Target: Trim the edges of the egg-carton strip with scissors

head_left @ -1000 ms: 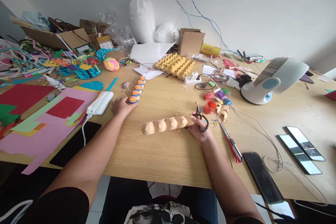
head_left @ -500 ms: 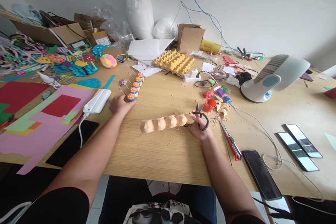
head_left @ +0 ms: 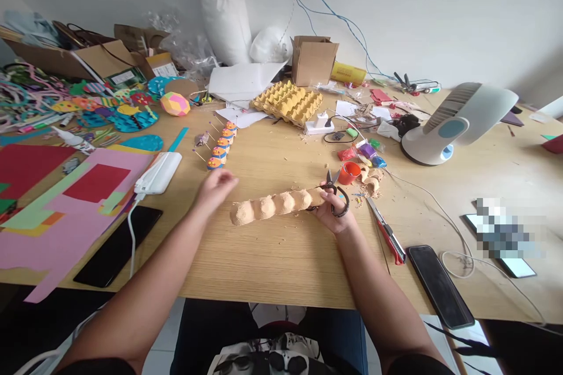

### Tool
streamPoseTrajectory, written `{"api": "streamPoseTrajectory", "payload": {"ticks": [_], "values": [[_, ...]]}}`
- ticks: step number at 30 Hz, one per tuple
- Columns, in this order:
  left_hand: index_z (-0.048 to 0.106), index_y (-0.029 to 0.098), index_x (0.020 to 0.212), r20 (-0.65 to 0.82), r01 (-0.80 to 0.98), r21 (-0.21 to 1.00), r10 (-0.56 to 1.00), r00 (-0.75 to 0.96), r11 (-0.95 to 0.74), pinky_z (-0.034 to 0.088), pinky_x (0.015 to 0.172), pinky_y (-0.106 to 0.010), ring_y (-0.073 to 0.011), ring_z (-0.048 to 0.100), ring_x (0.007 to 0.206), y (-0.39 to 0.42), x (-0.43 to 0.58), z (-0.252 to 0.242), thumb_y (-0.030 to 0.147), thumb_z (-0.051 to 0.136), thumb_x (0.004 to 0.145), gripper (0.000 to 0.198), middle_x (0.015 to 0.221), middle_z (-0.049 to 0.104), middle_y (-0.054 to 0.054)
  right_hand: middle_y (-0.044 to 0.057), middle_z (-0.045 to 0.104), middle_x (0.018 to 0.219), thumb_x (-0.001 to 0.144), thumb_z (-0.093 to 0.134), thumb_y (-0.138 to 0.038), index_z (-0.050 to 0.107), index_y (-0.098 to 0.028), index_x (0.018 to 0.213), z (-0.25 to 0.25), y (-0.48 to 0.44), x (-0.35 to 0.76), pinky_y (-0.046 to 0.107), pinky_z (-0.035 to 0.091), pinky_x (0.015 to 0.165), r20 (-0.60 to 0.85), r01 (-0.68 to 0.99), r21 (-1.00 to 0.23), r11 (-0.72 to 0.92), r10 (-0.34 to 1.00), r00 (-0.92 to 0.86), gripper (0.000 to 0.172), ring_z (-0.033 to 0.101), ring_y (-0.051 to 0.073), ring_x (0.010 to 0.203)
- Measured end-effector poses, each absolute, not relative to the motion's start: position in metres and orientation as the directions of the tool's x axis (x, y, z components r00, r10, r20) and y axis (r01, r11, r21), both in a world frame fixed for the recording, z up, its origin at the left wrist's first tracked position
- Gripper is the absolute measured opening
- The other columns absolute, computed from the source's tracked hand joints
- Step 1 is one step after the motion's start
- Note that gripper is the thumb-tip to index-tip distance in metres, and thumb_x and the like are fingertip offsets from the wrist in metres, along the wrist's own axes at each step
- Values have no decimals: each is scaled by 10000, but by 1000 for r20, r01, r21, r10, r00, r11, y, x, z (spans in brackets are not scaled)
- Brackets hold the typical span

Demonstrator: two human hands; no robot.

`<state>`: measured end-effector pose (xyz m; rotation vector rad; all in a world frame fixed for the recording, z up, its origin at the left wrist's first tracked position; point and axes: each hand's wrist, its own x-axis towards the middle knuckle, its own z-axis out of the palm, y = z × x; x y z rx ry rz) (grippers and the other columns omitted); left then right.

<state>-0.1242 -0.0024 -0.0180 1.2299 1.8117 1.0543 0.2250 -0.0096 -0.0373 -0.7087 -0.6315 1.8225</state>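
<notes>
A strip of brown egg-carton cups [head_left: 270, 206] lies across the middle of the wooden table [head_left: 281, 258]. My right hand [head_left: 333, 211] is closed round its right end and has black scissors [head_left: 335, 192] looped on its fingers. My left hand [head_left: 215, 186] hovers just left of the strip's other end, blurred by motion, holding nothing that I can see. Behind the left hand stands a painted caterpillar [head_left: 221, 146] made of orange and blue cups with stick legs.
A white power bank [head_left: 158, 172], coloured paper sheets [head_left: 65, 205] and a black phone [head_left: 115, 245] lie at the left. A yellow egg tray [head_left: 288, 104], an orange cup [head_left: 349, 172], a red cutter [head_left: 387, 237], another phone [head_left: 440, 285] and a white fan [head_left: 453, 129] lie behind and to the right.
My left hand has left the painted caterpillar and moved right toward the egg-carton strip. My right hand keeps its hold on the strip and the scissors.
</notes>
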Motion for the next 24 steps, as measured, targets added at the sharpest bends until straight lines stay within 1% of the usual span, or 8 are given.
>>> {"api": "streamPoseTrajectory", "payload": {"ticks": [3,6,8,12,15,17,20,24], "values": [[738,216,1179,-363,74,932,904,226,356,549,954,-371,-299,712,1167,-19,-86,0,649,830,811,576,1274,760,-112,-44,758,953,742,900,-319,606,-322,1107,-35,-12,225,370,632,768,-163,-590,-732,-341,928,-335,468,762,204,866],[748,274,1350,-330,-76,896,771,545,438,550,953,-365,-280,717,1207,-26,-57,11,683,746,904,605,1398,749,-110,-58,751,913,763,886,-321,595,-313,1117,-32,-13,227,360,632,776,-150,-578,-738,-348,920,-362,458,760,190,832],[726,318,1406,-319,-127,873,748,583,471,557,947,-361,-275,716,1213,-23,-47,8,689,725,909,620,1452,730,-87,-53,758,916,766,889,-328,593,-306,1116,-31,-13,227,368,634,782,-147,-599,-718,-355,918,-368,459,755,189,816],[718,315,1401,-415,-142,806,719,558,575,532,730,-314,-258,735,1009,-12,-38,-10,693,731,864,656,1362,755,-89,-58,754,919,750,908,-329,589,-305,1105,-30,-14,225,374,636,774,-165,-637,-681,-361,923,-347,478,743,186,780],[758,244,1295,-441,-155,766,686,578,623,516,705,-308,-235,710,912,-12,-33,-20,711,654,916,610,1161,779,-106,-68,726,879,738,915,-329,590,-306,1108,-31,-17,221,364,630,747,-182,-610,-706,-360,924,-335,493,737,187,762],[771,242,1255,-428,-110,780,654,624,616,551,793,-353,-253,720,956,-17,-30,-22,681,637,939,557,1068,775,-97,-65,716,885,733,921,-332,588,-305,1115,-31,-19,219,348,616,722,-182,-580,-735,-350,927,-328,507,738,191,779],[786,285,1208,-428,-98,811,700,572,576,552,979,-404,-282,709,1172,-23,-28,-22,504,700,912,378,1132,792,-62,-51,714,935,735,940,-382,583,-306,1134,-30,-21,215,330,594,701,-186,-545,-769,-333,933,-308,541,732,196,821],[781,293,1205,-435,-144,792,713,551,594,576,1010,-407,-305,712,1241,-22,-31,-22,427,707,868,370,1236,795,-59,-41,689,909,774,892,-627,560,-305,1144,-30,-20,211,334,577,724,-175,-528,-812,-249,967,-188,592,695,186,800]]}}
